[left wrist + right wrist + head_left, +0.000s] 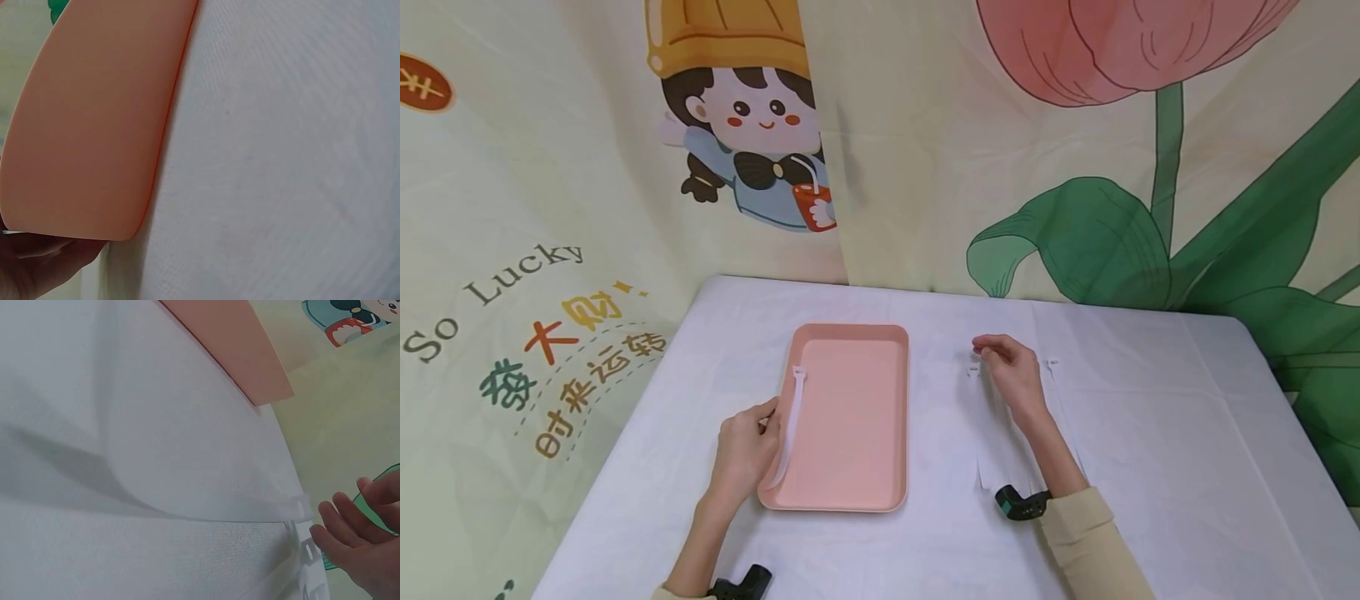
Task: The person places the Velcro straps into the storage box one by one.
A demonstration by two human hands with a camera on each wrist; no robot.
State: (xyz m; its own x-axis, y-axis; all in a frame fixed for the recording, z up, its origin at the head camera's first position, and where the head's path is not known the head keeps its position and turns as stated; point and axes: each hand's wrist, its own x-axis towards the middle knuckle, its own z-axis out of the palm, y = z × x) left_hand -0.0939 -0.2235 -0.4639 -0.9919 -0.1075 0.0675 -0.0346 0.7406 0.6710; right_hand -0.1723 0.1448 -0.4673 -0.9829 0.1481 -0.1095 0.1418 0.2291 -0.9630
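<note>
A pink rectangular tray (850, 417) lies on the table with a white cable tie (793, 425) along its left inner side. My left hand (747, 446) grips the tray's left edge; in the left wrist view, fingers (59, 259) show at the tray's outer side (94, 125). Right of the tray, my right hand (1013, 379) is over white cable ties, near the head of one tie (973, 369). In the right wrist view, the right hand's (369, 544) loosely bent fingers appear beside the tie heads (309, 550), with nothing seen between them.
A white cloth (1187, 433) covers the table. Another cable tie head (1052, 363) lies to the right of my right hand, its strip partly behind the forearm. Behind the table hangs a printed curtain (910, 167) with a cartoon figure and a large flower.
</note>
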